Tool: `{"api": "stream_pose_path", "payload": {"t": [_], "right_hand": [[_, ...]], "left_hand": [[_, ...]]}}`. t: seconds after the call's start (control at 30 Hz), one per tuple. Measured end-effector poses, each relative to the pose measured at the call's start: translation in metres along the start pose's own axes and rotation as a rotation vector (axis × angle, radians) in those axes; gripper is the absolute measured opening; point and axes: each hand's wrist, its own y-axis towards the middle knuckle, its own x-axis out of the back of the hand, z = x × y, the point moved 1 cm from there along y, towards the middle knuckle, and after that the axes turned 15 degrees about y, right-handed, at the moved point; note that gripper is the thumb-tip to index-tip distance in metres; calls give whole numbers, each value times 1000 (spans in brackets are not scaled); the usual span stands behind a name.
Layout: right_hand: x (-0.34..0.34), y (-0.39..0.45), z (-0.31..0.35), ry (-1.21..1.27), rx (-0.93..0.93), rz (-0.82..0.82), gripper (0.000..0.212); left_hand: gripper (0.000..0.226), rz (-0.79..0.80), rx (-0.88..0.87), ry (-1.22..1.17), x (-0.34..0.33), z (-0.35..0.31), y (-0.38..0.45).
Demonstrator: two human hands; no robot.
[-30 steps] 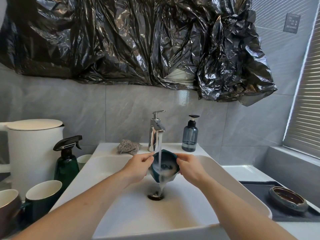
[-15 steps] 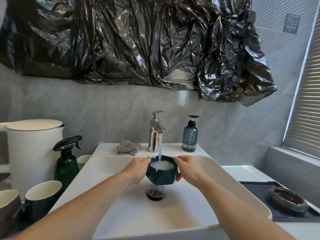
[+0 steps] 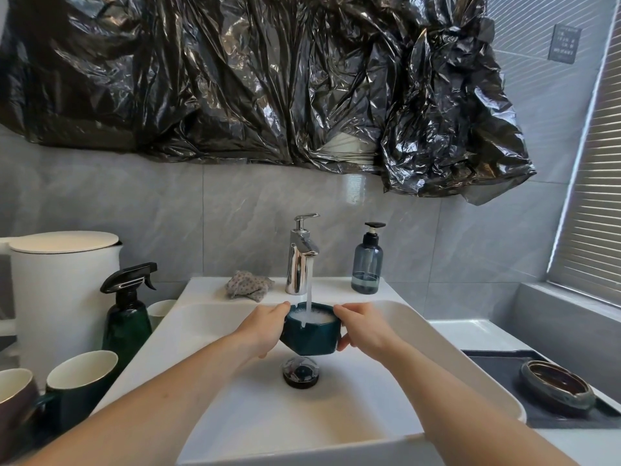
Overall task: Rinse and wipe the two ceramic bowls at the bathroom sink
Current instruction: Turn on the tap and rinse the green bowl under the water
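A dark teal faceted ceramic bowl (image 3: 311, 338) is held upright over the white sink (image 3: 453, 361), under the chrome faucet (image 3: 300, 255). Running water falls into it and it is full of frothy water. My left hand (image 3: 263, 326) grips its left side, thumb on the rim. My right hand (image 3: 361, 326) grips its right side the same way. A second bowl (image 3: 556, 388), brown-glazed and shallow, sits on a dark mat (image 3: 497, 364) right of the sink. A crumpled grey cloth (image 3: 248, 284) lies on the sink ledge left of the faucet.
A blue soap dispenser (image 3: 367, 264) stands right of the faucet. Left of the sink are a green spray bottle (image 3: 127, 317), a white lidded bin (image 3: 64, 290) and several mugs (image 3: 79, 385). The drain stopper (image 3: 300, 371) sits below the bowl. Black plastic sheeting (image 3: 268, 79) hangs above.
The bowl was tipped toward me, pouring water into the drain; both hands turned it upright and it has filled with water under the stream.
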Motion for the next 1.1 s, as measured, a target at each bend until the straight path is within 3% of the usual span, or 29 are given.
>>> {"api": "stream_pose_path", "payload": {"t": [0.37, 0.67, 1.1], "right_hand": [[-3, 10, -6, 223, -154, 93, 39], [-2, 10, -5, 215, -148, 78, 40], [-2, 7, -3, 91, -61, -4, 38]], "left_hand": [[44, -39, 3, -39, -1, -1, 0], [44, -17, 40, -230, -5, 0, 2], [43, 42, -4, -292, -10, 4, 9]]}}
